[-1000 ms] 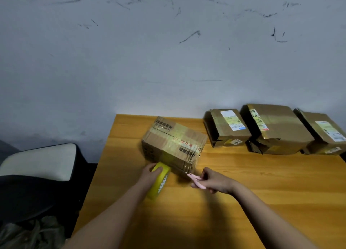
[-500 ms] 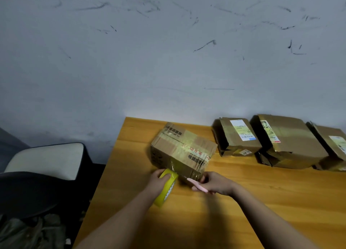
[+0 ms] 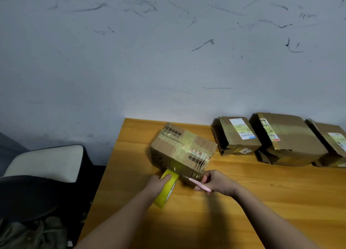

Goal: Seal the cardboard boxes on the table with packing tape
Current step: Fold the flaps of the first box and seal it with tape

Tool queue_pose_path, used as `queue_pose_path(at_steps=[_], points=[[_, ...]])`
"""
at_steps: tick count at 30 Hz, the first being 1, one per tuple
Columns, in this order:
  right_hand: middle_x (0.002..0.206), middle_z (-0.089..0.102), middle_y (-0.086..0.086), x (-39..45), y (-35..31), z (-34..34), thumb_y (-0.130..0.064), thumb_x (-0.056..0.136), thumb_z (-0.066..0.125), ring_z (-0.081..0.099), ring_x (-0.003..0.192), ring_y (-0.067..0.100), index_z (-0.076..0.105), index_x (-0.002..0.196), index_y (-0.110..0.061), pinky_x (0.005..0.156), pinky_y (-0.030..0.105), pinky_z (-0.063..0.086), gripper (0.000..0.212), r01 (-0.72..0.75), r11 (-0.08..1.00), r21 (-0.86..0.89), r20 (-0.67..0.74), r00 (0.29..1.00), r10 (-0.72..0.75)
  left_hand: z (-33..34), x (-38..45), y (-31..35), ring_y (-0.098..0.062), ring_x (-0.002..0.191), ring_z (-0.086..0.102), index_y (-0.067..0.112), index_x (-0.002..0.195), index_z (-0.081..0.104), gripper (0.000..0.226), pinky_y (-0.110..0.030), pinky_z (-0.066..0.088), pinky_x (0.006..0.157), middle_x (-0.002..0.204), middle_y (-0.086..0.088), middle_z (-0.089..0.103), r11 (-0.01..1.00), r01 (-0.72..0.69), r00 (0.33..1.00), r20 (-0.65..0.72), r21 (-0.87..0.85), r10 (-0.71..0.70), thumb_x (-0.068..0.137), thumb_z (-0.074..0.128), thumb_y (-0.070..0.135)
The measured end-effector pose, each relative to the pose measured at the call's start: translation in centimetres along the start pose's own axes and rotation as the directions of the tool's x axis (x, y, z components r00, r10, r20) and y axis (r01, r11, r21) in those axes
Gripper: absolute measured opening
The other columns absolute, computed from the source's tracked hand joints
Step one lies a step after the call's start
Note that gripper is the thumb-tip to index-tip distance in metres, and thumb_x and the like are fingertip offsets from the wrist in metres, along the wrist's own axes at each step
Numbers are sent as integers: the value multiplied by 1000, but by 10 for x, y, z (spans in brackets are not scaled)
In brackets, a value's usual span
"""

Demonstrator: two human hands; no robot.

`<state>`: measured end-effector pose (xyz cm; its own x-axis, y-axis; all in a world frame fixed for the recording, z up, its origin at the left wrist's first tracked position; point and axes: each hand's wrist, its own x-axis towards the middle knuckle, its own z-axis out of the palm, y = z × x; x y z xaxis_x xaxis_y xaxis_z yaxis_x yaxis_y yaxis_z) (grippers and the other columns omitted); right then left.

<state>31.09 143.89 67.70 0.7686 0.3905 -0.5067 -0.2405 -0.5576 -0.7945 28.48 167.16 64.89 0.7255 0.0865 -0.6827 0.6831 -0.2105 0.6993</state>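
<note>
**Currently: tape stretched at the box's near edge**

Left hand (image 3: 158, 181) grips the yellow tape roll (image 3: 167, 187), fingers curled over it. Right hand (image 3: 217, 182) pinches a pink cutter (image 3: 200, 185) against the cardboard box (image 3: 182, 151), which sits on the table (image 3: 262, 192) near its left end.

From my feed the room reads dim, with a cool grey cast over the wall (image 3: 168, 61). The worktop (image 3: 262, 202) is the brightest area, glowing warm orange, with a soft pale patch on the wall just above its far edge near 12 o'clock. My forearms throw broad, soft shadows toward 6 o'clock. Towards 8 o'clock the picture falls almost black. Wide-angle bending skews the edges, and fine detail looks smeared and soft.
</note>
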Motion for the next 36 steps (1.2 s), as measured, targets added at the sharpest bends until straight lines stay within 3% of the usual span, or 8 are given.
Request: queue_pose_path(at_steps=[8,13,16,18,22,27,29,36], points=[[55,61,-6,1,-5,-8,-21,81,77,54,50,4,62,72,-14,49,15,38,19,-53,998,-27,76,996,55,-19,-11,-3,-24,84,64,8,94,64,24,-32,50,78,92,-10,66,997,-33,998,47,66,30,89,58,31],[62,59,-3,6,-10,-14,-33,82,76,52,56,8,63,78,-16,53,17,39,22,-95,986,-139,200,972,122,-30,-16,-7,-23,88,61,16,89,60,24,-28,44,75,91,-6,62,978,-66,996,63,199,55,78,59,38],[63,54,-1,7,-5,-9,-45,73,78,44,53,9,55,89,-11,50,18,35,45,-144,976,-163,231,956,180,-36,-18,-11,-29,106,56,16,94,56,38,-36,40,96,103,-8,59,919,-48,999,38,391,36,74,52,48],[64,54,0,6,2,-3,-41,73,81,44,54,9,50,90,-12,51,19,34,45,-166,973,-158,243,949,202,-38,-21,-14,-32,121,49,15,118,55,57,-47,25,112,126,-10,57,827,-49,999,18,560,47,75,50,52],[78,59,-2,9,13,11,-55,61,79,54,73,14,52,90,-17,65,25,42,55,-141,952,-272,166,967,191,-37,-30,-18,-26,132,42,27,143,39,58,-42,15,112,143,-1,47,580,-115,989,41,806,139,89,49,46],[91,62,-7,15,18,28,-49,75,75,54,82,8,64,98,-22,65,21,41,38,-133,852,-507,194,945,263,-36,-31,-34,-23,120,50,21,137,42,56,-45,22,107,129,-1,55,335,-178,963,95,925,251,89,44,50],[89,60,-7,13,21,31,-47,77,75,53,78,7,59,90,-25,62,19,40,30,-150,865,-478,146,958,247,-36,-31,-41,-23,109,55,19,126,48,48,-45,24,106,114,-2,60,210,-177,946,107,961,307,90,44,50],[111,63,4,-14,45,75,-47,91,57,58,95,20,44,105,-22,67,27,41,31,-309,693,-651,-262,949,177,-31,-32,-76,-25,118,52,15,133,44,51,-43,28,107,127,-6,56,-71,-232,887,241,970,393,92,47,46]])
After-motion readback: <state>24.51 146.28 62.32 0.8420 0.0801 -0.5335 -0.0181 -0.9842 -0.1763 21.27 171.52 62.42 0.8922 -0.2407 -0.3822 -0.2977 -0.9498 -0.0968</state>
